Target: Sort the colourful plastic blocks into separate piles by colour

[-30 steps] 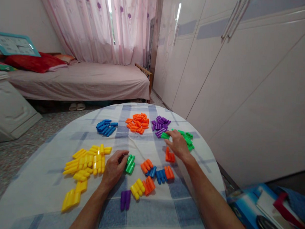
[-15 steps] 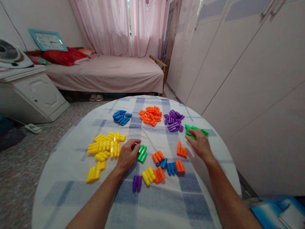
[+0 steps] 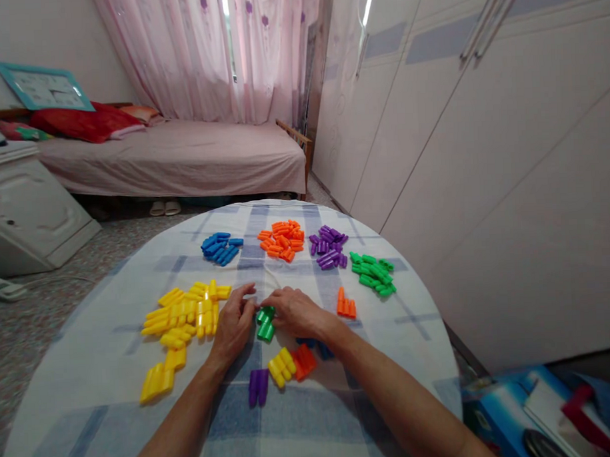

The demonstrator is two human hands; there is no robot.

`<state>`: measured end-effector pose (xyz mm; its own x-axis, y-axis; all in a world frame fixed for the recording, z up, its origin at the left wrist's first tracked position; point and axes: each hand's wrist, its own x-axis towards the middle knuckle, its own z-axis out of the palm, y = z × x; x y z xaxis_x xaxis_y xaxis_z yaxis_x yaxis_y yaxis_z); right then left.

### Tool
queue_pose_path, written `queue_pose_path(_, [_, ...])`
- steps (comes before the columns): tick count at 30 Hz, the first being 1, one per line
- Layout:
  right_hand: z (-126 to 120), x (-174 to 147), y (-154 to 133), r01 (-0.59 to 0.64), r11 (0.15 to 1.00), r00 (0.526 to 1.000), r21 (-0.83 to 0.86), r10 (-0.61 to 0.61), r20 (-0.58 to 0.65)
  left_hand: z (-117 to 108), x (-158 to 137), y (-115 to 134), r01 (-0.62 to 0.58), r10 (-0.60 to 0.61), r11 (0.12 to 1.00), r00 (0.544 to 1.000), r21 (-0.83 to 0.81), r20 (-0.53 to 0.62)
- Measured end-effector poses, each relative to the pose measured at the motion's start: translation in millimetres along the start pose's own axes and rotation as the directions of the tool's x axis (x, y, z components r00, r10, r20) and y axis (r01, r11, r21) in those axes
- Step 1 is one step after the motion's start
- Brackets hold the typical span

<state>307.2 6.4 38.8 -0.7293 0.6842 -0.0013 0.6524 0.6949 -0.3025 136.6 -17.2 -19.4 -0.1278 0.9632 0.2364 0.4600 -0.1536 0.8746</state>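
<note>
Close to the table's middle, a small cluster of joined green bullet-shaped plastic building pieces (image 3: 266, 325) lies between my hands. My left hand (image 3: 235, 319) rests just left of it, fingers loosely apart and nothing visible in them. My right hand (image 3: 298, 313) reaches across, its fingertips pinched at the cluster's upper edge on a green piece mostly hidden by the fingers. Nearer me lie joined yellow pieces (image 3: 282, 367), orange pieces (image 3: 304, 362) and a purple pair (image 3: 258, 387). Blue pieces (image 3: 323, 348) show partly beneath my right forearm.
Loose pieces lie in colour piles: blue (image 3: 222, 249), orange (image 3: 282, 240), purple (image 3: 328, 247), green (image 3: 373, 273) and yellow (image 3: 188, 311). An orange group (image 3: 346, 304) sits right of my right hand. The round table has a checked cloth (image 3: 232, 431). A bed (image 3: 182, 156) and wardrobe (image 3: 464, 203) stand beyond.
My right hand has moved left from the green pile to the green cluster beside my left hand. The view has shifted right, and my right arm now covers some joined pieces.
</note>
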Motion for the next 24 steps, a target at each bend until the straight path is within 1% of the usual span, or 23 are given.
queue_pose_path(5, [0, -1, 4, -0.044, 0.999, 0.998, -0.025, 0.045, 0.052, 0, 1, 1, -0.011, 0.011, 1.0, 1.0, 0.005, 0.007])
queue_pose_path(7, [3, -2, 5, -0.046, 0.998, 0.998, -0.034, 0.048, 0.039, 0, 0, 3, -0.007, 0.007, 1.0, 1.0, 0.017, 0.009])
queue_pose_path(11, [4, -4, 7, -0.034, 0.999, 0.998, -0.024, 0.033, -0.05, -1, 0, 6, -0.003, 0.003, 1.0, 1.0, 0.03, 0.014])
queue_pose_path(13, [-4, -12, 13, -0.053, 0.998, 0.99, 0.014, 0.055, -0.13, -1, 0, 6, -0.009, 0.009, 0.999, 1.0, 0.035, 0.009])
queue_pose_path(14, [-11, -19, 19, -0.081, 0.996, 0.979, 0.037, 0.086, -0.183, -1, 0, 5, -0.015, 0.015, 0.999, 1.0, 0.045, 0.005])
queue_pose_path(16, [-25, -41, 37, -0.18, 0.981, 0.934, 0.074, 0.194, -0.301, -1, 1, 3, -0.025, 0.025, 0.997, 1.0, 0.072, 0.005])
queue_pose_path(17, [-31, -55, 48, -0.249, 0.966, 0.896, 0.074, 0.259, -0.361, -1, 1, 2, -0.03, 0.029, 0.996, 1.0, 0.081, 0.008])
queue_pose_path(19, [-40, -86, 74, -0.424, 0.905, 0.796, 0.036, 0.391, -0.463, -1, 0, 2, -0.033, 0.033, 0.996, 0.999, 0.084, 0.011])
queue_pose_path(22, [-38, -129, 108, -0.658, 0.752, 0.658, -0.047, 0.543, -0.521, 0, 0, 2, -0.036, 0.036, 0.996, 0.999, 0.086, 0.008])
queue_pose_path(24, [-31, -151, 121, -0.72, 0.688, 0.625, -0.097, 0.58, -0.523, 0, 0, 3, -0.039, 0.038, 0.995, 0.999, 0.094, 0.006])
